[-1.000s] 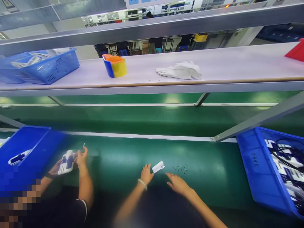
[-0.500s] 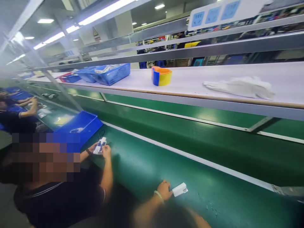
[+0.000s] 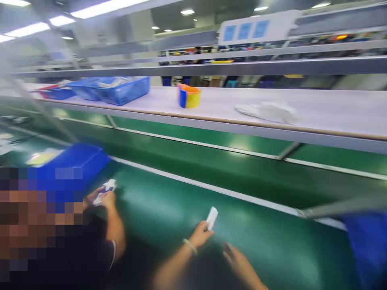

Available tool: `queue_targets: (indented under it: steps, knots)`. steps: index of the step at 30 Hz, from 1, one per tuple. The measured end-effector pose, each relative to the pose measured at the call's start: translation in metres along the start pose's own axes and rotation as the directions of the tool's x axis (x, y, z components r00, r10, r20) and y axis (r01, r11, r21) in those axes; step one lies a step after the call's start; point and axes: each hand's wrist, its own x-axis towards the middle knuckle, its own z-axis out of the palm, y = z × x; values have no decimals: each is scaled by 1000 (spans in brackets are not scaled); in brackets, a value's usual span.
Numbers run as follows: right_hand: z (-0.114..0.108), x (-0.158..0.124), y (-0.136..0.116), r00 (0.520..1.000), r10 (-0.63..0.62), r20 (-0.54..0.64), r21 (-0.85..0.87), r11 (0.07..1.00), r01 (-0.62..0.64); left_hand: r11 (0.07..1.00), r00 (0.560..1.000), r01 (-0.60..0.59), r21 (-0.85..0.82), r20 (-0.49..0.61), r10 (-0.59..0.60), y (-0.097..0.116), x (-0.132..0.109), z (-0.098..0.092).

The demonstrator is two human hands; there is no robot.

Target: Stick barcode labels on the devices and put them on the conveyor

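My left hand (image 3: 200, 234), with a pale band at its wrist, grips the lower end of a slim white oblong piece (image 3: 212, 217). The piece stands tilted above the green work surface (image 3: 163, 201); its exact kind cannot be made out. To the right, my right hand (image 3: 237, 257) is apart from the piece, blurred by motion, its fingers stretched out and nothing visible in them.
At left, a co-worker's hands (image 3: 104, 197) hold a white and dark-blue item beside a blue tray (image 3: 87, 155). A shelf (image 3: 217, 100) bears blue baskets (image 3: 127, 90), a yellow-orange-blue ring (image 3: 192, 98) and a white glove (image 3: 269, 111). Another blue bin (image 3: 367, 245) stands at right.
My left hand has raised the white piece and tilted it upright. My right hand has come into view. The camera has turned to the right, bringing in the right-hand blue bin.
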Motion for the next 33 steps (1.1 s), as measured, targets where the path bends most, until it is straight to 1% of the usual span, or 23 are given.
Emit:
queue_targets:
  steps: [1,3,4,6,7,9,11,13,15,18,19,20,21,23,25,27,30,33]
  knots:
    - [-3,3,-2,997,43,-62,76,996,-38,999,999,-36,-36,2,36,9,-6,-1]
    - [-13,11,-9,976,113,-188,222,973,-69,990,994,-103,-94,39,107,28,-19,-4]
    - [-20,14,-15,959,139,-245,288,955,-65,984,989,-128,-121,56,135,39,-26,-5]
    - [-35,19,-32,925,173,-338,390,920,-29,973,981,-175,-149,53,184,59,-42,-8]
    - [-43,20,-43,909,182,-375,429,903,-3,969,976,-208,-133,37,215,69,-50,-9]
    - [-53,20,-62,883,188,-429,489,871,53,957,958,-285,-48,10,286,87,-63,-11]
    - [-57,20,-75,871,177,-458,532,840,110,936,937,-349,51,26,348,100,-73,-12]
    - [-59,19,-79,872,148,-467,558,814,161,926,930,-368,83,52,365,109,-79,-14]
    - [-61,16,-79,885,103,-454,562,804,195,936,938,-347,61,26,346,114,-80,-17]
    - [-73,4,-78,920,16,-391,504,841,199,962,961,-265,-70,-104,257,120,-75,-23]
    - [-79,-1,-79,931,-17,-365,466,862,198,962,966,-240,-132,-130,224,123,-73,-26]
    - [-85,-7,-81,940,-53,-337,423,883,201,956,971,-221,-192,-131,198,126,-70,-29]
    - [-90,-13,-85,946,-88,-311,380,901,208,947,977,-206,-248,-104,185,130,-68,-31]
    - [-100,-23,-93,954,-136,-269,312,924,220,924,983,-167,-343,12,182,138,-64,-36]
    - [-106,-30,-100,957,-136,-256,272,940,206,901,975,-110,-420,133,181,144,-64,-38]
    - [-108,-34,-105,955,-99,-281,251,953,172,880,966,-46,-472,204,160,148,-66,-38]
    - [-107,-37,-107,946,-56,-319,233,963,135,865,968,-9,-502,211,133,150,-70,-37]
    - [-104,-38,-105,942,-18,-335,236,966,102,872,975,-47,-488,168,147,153,-72,-36]
